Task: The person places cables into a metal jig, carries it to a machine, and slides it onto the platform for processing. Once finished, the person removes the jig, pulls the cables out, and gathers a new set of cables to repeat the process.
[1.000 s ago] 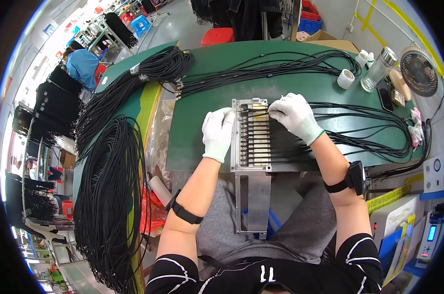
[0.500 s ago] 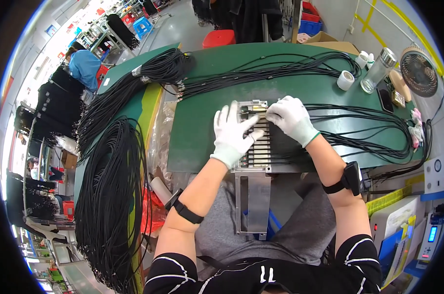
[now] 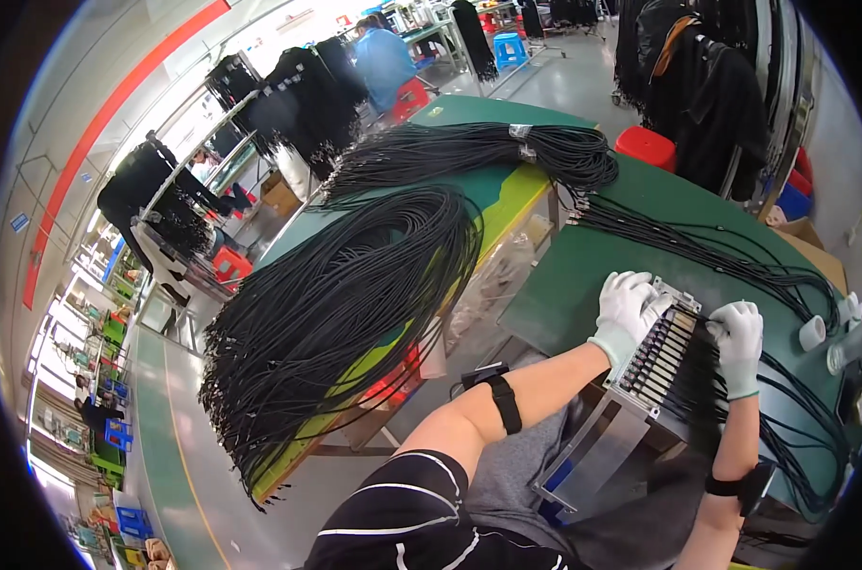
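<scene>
A metal fixture [image 3: 643, 398] with a row of pale slots and cable ends sits at the green table's edge, over my lap. My left hand [image 3: 627, 312], in a white glove, rests at the fixture's far left side with fingers and thumb apart. Beyond the opposite side, my gloved right hand [image 3: 738, 344] has its fingers pinched on a thin black cable near the far end of the slots. The cable tip is too small to make out. More black cables [image 3: 781, 404] run from the fixture's right side over the table.
A large heap of black cables [image 3: 355, 285] covers the side table at left, with a tied bundle [image 3: 450, 152] behind it. Loose cables [image 3: 697, 237] lie along the far table edge. A white tape roll [image 3: 812, 332] stands at right. A red stool [image 3: 646, 147] is beyond the table.
My view has swung to the left, so the fixture and hands now appear further right. My right hand has drawn slightly away from the fixture, and my left fingers are less spread.
</scene>
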Tool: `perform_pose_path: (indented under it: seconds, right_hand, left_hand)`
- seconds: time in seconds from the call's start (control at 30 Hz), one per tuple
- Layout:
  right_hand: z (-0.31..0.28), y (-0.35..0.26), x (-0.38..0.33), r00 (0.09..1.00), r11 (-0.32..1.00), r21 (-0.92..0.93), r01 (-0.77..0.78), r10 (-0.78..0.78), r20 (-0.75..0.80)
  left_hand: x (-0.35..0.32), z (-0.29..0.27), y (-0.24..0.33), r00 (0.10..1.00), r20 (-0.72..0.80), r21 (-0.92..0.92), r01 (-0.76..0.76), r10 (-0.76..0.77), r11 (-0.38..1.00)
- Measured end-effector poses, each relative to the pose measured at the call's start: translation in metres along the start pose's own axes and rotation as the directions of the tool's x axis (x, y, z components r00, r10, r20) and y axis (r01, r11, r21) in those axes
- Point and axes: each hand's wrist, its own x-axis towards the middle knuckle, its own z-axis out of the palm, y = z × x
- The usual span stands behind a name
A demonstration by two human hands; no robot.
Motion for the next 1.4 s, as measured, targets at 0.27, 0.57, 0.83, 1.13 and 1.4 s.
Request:
perform_pose_path:
  seconds: [0.27,0.57,0.83,1.13,1.4]
  right_hand:
    - [0.004,-0.042,0.004,0.997,0.977,0.205,0.063,-0.072,0.039]
    - [0.004,-0.035,-0.002,0.98,0.927,0.355,-0.12,0.055,0.189]
    - [0.01,-0.027,-0.005,0.919,0.773,0.54,-0.333,0.14,0.368]
    - [0.007,-0.046,-0.007,0.991,0.961,0.276,0.007,-0.045,0.13]
    - [0.01,-0.035,0.004,0.989,0.991,0.128,0.037,-0.055,0.139]
  left_hand:
    - [0.005,0.006,0.004,0.992,-0.047,-0.225,-0.125,0.117,0.966]
    - [0.01,-0.005,0.011,0.961,-0.086,-0.198,-0.275,0.262,0.941]
    - [0.008,-0.006,0.017,0.942,-0.047,-0.225,-0.333,0.331,0.916]
    - [0.004,-0.01,0.016,0.968,0.008,-0.327,-0.234,0.25,0.916]
    - [0.003,-0.013,-0.017,0.993,0.063,-0.388,0.12,-0.104,0.914]
